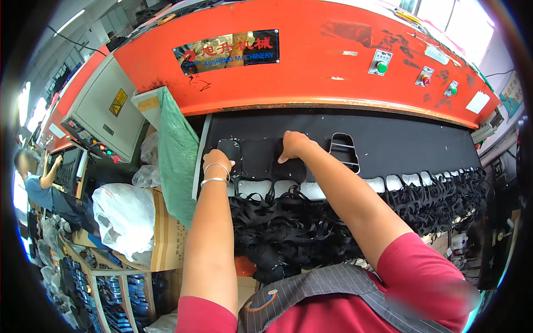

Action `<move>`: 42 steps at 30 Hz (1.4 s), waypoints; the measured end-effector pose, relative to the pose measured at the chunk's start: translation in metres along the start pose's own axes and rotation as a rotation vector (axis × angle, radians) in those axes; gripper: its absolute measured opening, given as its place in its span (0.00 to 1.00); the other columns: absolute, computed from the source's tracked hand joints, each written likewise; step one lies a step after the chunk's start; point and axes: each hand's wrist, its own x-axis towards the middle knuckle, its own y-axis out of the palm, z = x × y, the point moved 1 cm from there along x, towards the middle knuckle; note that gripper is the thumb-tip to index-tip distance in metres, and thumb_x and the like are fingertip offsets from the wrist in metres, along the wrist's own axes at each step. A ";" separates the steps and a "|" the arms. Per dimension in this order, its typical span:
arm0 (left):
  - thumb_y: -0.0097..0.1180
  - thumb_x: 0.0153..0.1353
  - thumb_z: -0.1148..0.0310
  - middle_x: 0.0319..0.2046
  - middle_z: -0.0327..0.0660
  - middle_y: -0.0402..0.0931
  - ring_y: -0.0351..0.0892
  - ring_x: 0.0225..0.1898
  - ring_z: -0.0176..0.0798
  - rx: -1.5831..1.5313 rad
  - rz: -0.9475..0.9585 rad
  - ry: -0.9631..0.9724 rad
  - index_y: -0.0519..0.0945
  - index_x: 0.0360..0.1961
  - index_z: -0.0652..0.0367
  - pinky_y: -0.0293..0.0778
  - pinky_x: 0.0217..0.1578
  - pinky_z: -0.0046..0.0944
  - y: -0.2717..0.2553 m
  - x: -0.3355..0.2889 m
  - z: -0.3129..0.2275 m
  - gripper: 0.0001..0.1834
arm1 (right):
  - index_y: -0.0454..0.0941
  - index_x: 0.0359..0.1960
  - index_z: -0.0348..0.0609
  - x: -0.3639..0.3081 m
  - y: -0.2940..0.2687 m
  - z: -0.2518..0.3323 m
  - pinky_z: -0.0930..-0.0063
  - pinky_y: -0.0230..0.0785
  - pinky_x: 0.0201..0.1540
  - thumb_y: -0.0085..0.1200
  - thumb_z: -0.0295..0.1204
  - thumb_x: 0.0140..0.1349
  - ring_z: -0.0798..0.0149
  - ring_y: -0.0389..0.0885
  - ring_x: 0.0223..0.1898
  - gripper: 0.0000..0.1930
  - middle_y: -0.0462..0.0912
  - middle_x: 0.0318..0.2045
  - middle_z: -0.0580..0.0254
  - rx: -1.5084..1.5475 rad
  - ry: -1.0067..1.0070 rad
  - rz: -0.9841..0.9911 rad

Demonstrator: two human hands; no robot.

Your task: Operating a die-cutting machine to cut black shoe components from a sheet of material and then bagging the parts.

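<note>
On the black sheet of the press bed (405,139), my left hand (216,161), with bangles at the wrist, is closed at the left edge of a rounded black piece (229,149). My right hand (295,146) bends over another black piece (290,171), thumb and fingers gripping its upper part. Between the hands lies a similar flat black piece (257,158). Just right of my right hand, a metal cutting die (345,151), a rounded frame with crossbars, rests on the sheet. Tangled black cut-out scrap (300,222) hangs over the bed's front edge.
An orange machine beam (311,72) with a green button (381,67) and a red one (426,80) spans the far side. At left stand a grey control box (102,105), green cloth (177,161) and a bagged carton (169,233). Another person (50,191) works far left.
</note>
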 end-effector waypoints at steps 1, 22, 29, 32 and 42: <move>0.69 0.44 0.57 0.41 0.53 0.78 0.78 0.42 0.51 -0.015 0.066 0.055 0.79 0.36 0.69 0.71 0.47 0.41 -0.007 0.000 0.002 0.26 | 0.65 0.55 0.39 -0.001 0.002 0.003 0.55 0.65 0.56 0.70 0.44 0.40 0.49 0.63 0.59 0.41 0.66 0.56 0.51 -0.039 -0.022 0.029; 0.62 0.49 0.73 0.41 0.47 0.75 0.74 0.44 0.46 -1.896 0.425 0.622 0.73 0.43 0.64 0.68 0.49 0.48 -0.005 -0.124 0.107 0.19 | 0.76 0.43 0.45 -0.008 0.035 -0.014 0.62 0.70 0.46 0.64 0.38 0.44 0.50 0.78 0.39 0.23 0.79 0.36 0.51 -0.014 -0.288 -0.252; 0.58 0.51 0.81 0.41 0.42 0.76 0.76 0.42 0.39 -2.040 0.448 0.315 0.73 0.46 0.63 0.69 0.50 0.41 -0.001 -0.151 0.039 0.19 | 0.74 0.25 0.46 -0.101 0.052 -0.028 0.60 0.71 0.35 0.55 0.32 0.45 0.53 0.78 0.30 0.06 0.77 0.25 0.57 -0.163 -0.810 -0.427; 0.57 0.53 0.80 0.42 0.42 0.76 0.76 0.42 0.37 -1.812 0.312 0.290 0.72 0.47 0.63 0.71 0.48 0.38 -0.003 -0.135 0.041 0.18 | 0.72 0.25 0.45 -0.185 0.073 -0.003 0.60 0.71 0.32 0.53 0.31 0.44 0.54 0.78 0.30 0.07 0.76 0.24 0.59 -0.040 -1.268 -0.121; 0.48 0.63 0.53 0.49 0.40 0.71 0.70 0.50 0.33 -1.777 0.851 0.391 0.67 0.53 0.65 0.67 0.53 0.35 -0.005 -0.145 0.029 0.27 | 0.67 0.42 0.33 -0.126 -0.010 0.040 0.57 0.67 0.43 0.61 0.31 0.46 0.41 0.75 0.42 0.23 0.76 0.37 0.40 0.360 -0.817 -0.021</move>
